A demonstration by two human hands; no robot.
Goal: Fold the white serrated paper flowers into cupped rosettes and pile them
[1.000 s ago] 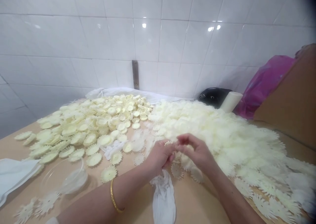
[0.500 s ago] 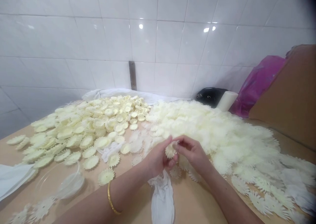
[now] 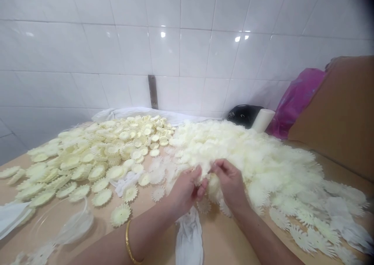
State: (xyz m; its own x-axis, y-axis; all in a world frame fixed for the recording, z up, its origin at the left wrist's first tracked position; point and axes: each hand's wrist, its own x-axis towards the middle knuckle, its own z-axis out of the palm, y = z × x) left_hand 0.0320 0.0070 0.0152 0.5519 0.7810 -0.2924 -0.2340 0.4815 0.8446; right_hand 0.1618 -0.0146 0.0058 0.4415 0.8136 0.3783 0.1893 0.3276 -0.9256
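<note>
My left hand [image 3: 189, 187] is closed on a small pale yellow disc [image 3: 205, 174] with a toothed, petal-like edge, held over the middle of the table. Thumb and fingertips of my right hand [image 3: 229, 182] are pinched together just right of the disc; whatever they grip is too small to make out. Behind both hands spreads a heap of thin, frilly pale yellow pieces [image 3: 224, 144]. To the left lies a pile of thicker toothed discs [image 3: 96, 148], some stacked. A white cloth strip [image 3: 189, 237] hangs down below my left hand.
A clear round lid or tub [image 3: 76, 224] and white paper [image 3: 13, 218] are at the front left. On the right stand a cardboard box [image 3: 336, 113], a magenta bag [image 3: 296, 97], a white roll [image 3: 263, 121] and a black bag [image 3: 244, 115]. A tiled wall [image 3: 193, 50] closes the back.
The disc's frilled face no longer shows as plainly between my hands. My right hand has turned, its fingertips drawn slightly off the disc. The whole view has shifted a little.
</note>
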